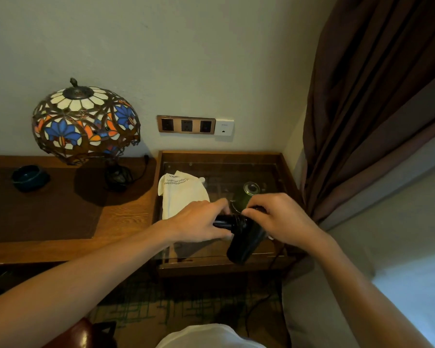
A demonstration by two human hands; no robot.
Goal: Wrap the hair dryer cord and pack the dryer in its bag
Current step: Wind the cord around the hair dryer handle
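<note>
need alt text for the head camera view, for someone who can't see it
Two bare hands hold a black hair dryer over a glass-topped side table: the left hand grips its handle, the right hand works at the cord. A cream cloth bag lies on the glass behind them, and a stained-glass lamp stands on the desk to the left.

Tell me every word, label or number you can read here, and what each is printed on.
White cloth bag: dark print in a few lines, seen upside down and too blurred to quote.
White wall plate beside the sockets: a tiny mark, too small to read.
Hair dryer, held in both hands: no lettering shows.
Nothing else carries readable text.
</note>
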